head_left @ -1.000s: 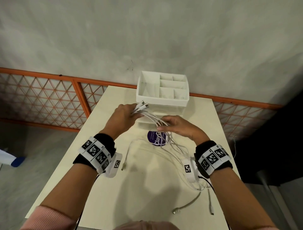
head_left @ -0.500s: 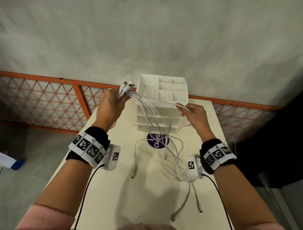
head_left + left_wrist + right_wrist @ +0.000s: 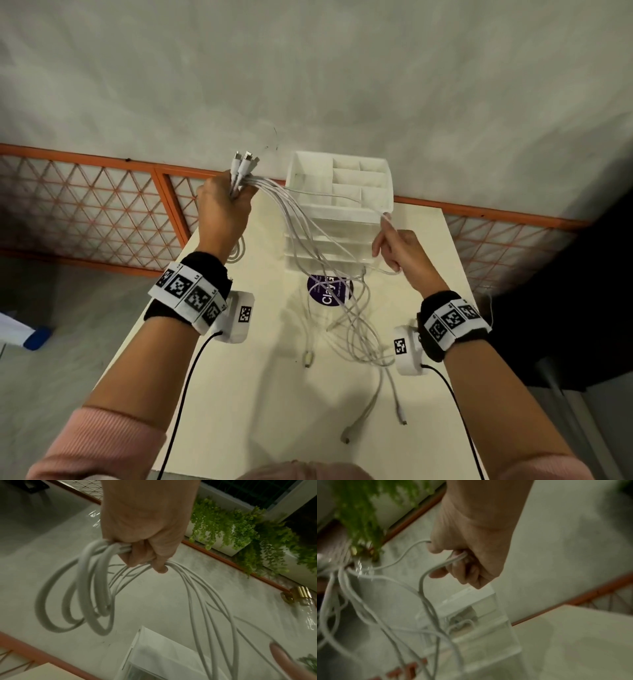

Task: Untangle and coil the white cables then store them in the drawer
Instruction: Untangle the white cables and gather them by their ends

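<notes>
My left hand is raised over the table's far left and grips a bunch of white cables near their plugs, which stick up above my fist. In the left wrist view the left hand also clutches coiled loops. The strands sag down to the table, their loose ends lying there. My right hand pinches one strand and draws it to the right. Behind stands the white drawer unit; whether a drawer is open I cannot tell.
The cream table carries a purple round sticker in front of the drawer unit. An orange lattice railing runs behind the table. A dark object stands off the right edge.
Both hands rose from the table; the left lifted the cable plugs up and to the far left, the right moved right along one strand. Cable ends were dragged across the table.
</notes>
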Tool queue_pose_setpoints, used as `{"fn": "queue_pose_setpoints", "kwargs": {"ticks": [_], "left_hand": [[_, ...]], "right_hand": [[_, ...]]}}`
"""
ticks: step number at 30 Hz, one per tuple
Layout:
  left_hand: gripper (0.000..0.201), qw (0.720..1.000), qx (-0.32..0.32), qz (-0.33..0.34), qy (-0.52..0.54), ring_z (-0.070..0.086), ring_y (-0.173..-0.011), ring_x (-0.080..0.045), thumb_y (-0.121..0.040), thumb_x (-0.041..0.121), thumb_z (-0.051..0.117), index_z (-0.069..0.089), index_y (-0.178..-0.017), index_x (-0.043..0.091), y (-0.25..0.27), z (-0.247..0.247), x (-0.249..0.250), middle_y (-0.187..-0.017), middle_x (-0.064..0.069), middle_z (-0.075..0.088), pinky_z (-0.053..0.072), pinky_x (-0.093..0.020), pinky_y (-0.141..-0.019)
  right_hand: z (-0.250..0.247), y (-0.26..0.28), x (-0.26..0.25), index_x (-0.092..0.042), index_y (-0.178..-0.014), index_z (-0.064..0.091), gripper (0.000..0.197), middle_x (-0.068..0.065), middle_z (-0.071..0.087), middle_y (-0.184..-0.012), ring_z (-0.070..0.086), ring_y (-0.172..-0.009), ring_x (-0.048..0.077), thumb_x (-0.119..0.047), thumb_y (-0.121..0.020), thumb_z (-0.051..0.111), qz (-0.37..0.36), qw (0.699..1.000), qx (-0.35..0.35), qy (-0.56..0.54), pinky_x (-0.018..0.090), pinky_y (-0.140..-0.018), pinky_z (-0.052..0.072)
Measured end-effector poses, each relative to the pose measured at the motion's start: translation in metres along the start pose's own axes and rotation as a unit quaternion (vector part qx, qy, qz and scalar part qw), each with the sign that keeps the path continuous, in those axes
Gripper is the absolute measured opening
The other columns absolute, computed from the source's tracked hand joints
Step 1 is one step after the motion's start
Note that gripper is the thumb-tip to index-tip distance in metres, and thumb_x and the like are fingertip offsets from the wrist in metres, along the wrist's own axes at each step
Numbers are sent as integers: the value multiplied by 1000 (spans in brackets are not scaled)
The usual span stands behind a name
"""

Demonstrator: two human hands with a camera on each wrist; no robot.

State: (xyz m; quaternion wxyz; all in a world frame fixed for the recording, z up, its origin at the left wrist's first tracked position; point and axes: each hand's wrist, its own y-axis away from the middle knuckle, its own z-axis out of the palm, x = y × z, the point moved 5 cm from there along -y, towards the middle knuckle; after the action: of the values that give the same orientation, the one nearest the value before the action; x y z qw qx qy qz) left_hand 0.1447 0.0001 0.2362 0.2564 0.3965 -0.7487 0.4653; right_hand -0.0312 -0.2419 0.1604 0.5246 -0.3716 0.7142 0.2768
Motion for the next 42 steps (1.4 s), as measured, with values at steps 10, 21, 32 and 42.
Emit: {"fn": "queue_pose_setpoints", "kwargs": {"ticks": [10, 21, 32, 42], "left_hand": [[8, 992, 20, -38, 119, 40, -38, 2, -83, 9, 63, 61, -75, 10, -9, 4, 13, -53, 8, 44, 27, -8, -42], [6, 982, 25, -30, 186, 38, -49, -6, -82, 9, 61, 64, -83, 15, -8, 15, 37, -57, 12, 48, 32, -19, -48], [16, 983, 45, -46, 175, 44, -52, -2, -82, 5, 59, 69, -95, 7, -5, 14, 38, -67, 10, 55, 33, -9, -48], [16, 983, 43, -31, 178, 41, -48, -2, -84, 2, 57, 68, -95, 5, 1, 20, 48, -64, 11, 53, 31, -6, -45]], "right_hand": [[4, 3, 63, -23, -70, 63, 15, -5, 48, -59, 53, -64, 17, -25, -72, 78, 66, 931, -72, 352, 27, -57, 35], [-23, 9, 96, -3, -79, 54, 25, 13, 55, -77, 68, -55, 12, -9, -99, 40, 92, 966, 120, -211, 21, -56, 57], [-23, 18, 127, -3, -100, 66, 26, 20, 56, -116, 54, -105, 34, 4, -88, 44, 148, 945, 186, 223, 36, -86, 45], [1, 30, 136, -7, -100, 57, 17, 13, 62, -110, 55, -107, 30, -16, -88, 49, 304, 824, -118, 463, 33, -88, 45]]}}
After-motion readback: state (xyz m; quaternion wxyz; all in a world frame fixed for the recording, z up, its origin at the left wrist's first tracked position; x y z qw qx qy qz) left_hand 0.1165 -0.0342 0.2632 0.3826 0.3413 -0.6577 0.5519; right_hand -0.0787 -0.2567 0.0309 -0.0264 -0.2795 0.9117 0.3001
